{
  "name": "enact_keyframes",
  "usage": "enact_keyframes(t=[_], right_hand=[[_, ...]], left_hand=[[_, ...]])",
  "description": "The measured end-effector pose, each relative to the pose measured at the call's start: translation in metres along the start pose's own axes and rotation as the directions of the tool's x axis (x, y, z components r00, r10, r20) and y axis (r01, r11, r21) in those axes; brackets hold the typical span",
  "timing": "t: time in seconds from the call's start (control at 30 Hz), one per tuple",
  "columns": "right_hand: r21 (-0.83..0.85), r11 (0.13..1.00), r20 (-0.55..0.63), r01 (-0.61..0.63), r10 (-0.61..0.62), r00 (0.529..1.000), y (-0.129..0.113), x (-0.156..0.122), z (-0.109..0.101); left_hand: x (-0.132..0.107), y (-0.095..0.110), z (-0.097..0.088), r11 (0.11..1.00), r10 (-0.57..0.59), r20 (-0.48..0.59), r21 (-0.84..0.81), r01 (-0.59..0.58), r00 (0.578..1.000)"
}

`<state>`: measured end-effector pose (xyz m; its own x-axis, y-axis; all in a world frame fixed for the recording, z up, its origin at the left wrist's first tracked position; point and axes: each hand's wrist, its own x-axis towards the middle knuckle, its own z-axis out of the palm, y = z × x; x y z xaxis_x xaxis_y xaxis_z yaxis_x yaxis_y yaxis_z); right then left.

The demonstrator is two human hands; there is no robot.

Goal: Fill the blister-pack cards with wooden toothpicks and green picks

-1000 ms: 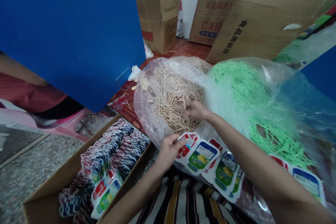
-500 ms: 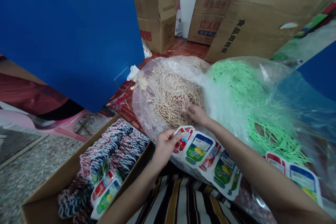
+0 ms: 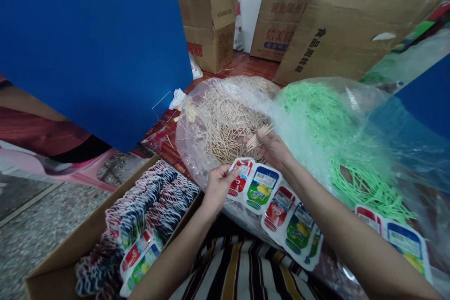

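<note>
My left hand [image 3: 218, 190] pinches the end of a strip of joined packets [image 3: 264, 188], printed in turn red and green-blue like soft drink labels. The strip runs right and down across my lap, passing under my right forearm. My right hand [image 3: 272, 146] holds a small bunch of thin tan sticks [image 3: 259, 137], its fingers closed round them. Just beneath that hand lies a heap of the same sticks [image 3: 225, 124] in a clear plastic bag [image 3: 188, 143].
An open carton [image 3: 45, 267] at lower left holds folded packet strips [image 3: 140, 201]. Bright green sticks [image 3: 369, 192] fill a bag at right, with another packet strip [image 3: 404, 239] near it. Cardboard boxes [image 3: 214, 28] stand behind. A blue panel [image 3: 94, 47] blocks the left; a person's sleeve [image 3: 31, 122] shows below.
My right hand has come up from the heap and turned, now with a bunch of sticks in it. The left hand has raised the strip's end slightly.
</note>
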<state>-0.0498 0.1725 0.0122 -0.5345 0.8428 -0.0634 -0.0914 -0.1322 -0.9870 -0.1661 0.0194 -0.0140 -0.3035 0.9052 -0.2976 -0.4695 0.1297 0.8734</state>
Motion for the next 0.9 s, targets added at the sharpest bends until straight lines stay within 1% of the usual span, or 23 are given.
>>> enact_keyframes(t=[0.07,0.17,0.23,0.33,0.4,0.47,0.6,0.67,0.73,0.8,0.83,0.87,0.9], right_hand=[[0.145,0.988,0.008,0.052,-0.053,0.999,-0.011,-0.007,0.005],[0.197,0.976,0.06,0.088,-0.102,0.993,-0.024,-0.017,0.012],[0.195,0.978,0.112,0.071,-0.094,0.989,-0.028,-0.022,0.015],[0.17,0.985,0.225,0.022,-0.061,0.972,-0.029,-0.026,0.016],[0.111,0.994,0.291,-0.001,-0.032,0.956,-0.027,-0.026,0.014],[0.021,1.0,0.324,-0.007,-0.001,0.946,-0.025,-0.026,0.012],[-0.122,0.991,0.353,-0.059,0.099,0.93,-0.02,-0.025,0.01],[-0.14,0.986,0.342,-0.089,0.132,0.93,-0.02,-0.025,0.012],[-0.089,0.993,0.302,-0.077,0.101,0.948,-0.023,-0.026,0.015],[-0.004,0.999,0.25,-0.032,0.032,0.968,-0.027,-0.027,0.017],[0.007,1.0,0.23,-0.006,0.005,0.973,-0.029,-0.027,0.018],[-0.019,1.0,0.229,0.014,-0.009,0.973,-0.031,-0.028,0.019],[-0.082,0.996,0.248,0.032,-0.011,0.969,-0.033,-0.029,0.019]], left_hand=[[0.003,-0.001,0.001,0.999,-0.008,0.018,-0.034,0.008,1.0],[0.007,-0.003,0.002,0.997,-0.026,0.024,-0.068,0.027,0.999],[0.009,-0.003,0.003,0.995,-0.039,0.03,-0.095,0.042,0.999],[0.011,-0.002,0.004,0.99,-0.049,0.045,-0.131,0.054,0.998],[0.012,-0.003,0.004,0.989,-0.048,0.047,-0.136,0.054,0.998],[0.013,-0.004,0.004,0.99,-0.038,0.041,-0.133,0.043,0.998],[0.017,-0.008,0.005,0.994,0.021,0.008,-0.108,-0.02,1.0],[0.019,-0.009,0.006,0.994,0.043,0.004,-0.099,-0.043,0.999],[0.021,-0.009,0.007,0.994,0.044,0.005,-0.097,-0.043,0.999],[0.022,-0.007,0.008,0.994,0.033,0.006,-0.103,-0.032,0.999],[0.022,-0.005,0.008,0.994,0.023,0.013,-0.111,-0.021,1.0],[0.022,-0.004,0.008,0.993,0.013,0.023,-0.121,-0.01,1.0],[0.022,-0.002,0.009,0.991,0.006,0.032,-0.135,-0.001,0.999]])
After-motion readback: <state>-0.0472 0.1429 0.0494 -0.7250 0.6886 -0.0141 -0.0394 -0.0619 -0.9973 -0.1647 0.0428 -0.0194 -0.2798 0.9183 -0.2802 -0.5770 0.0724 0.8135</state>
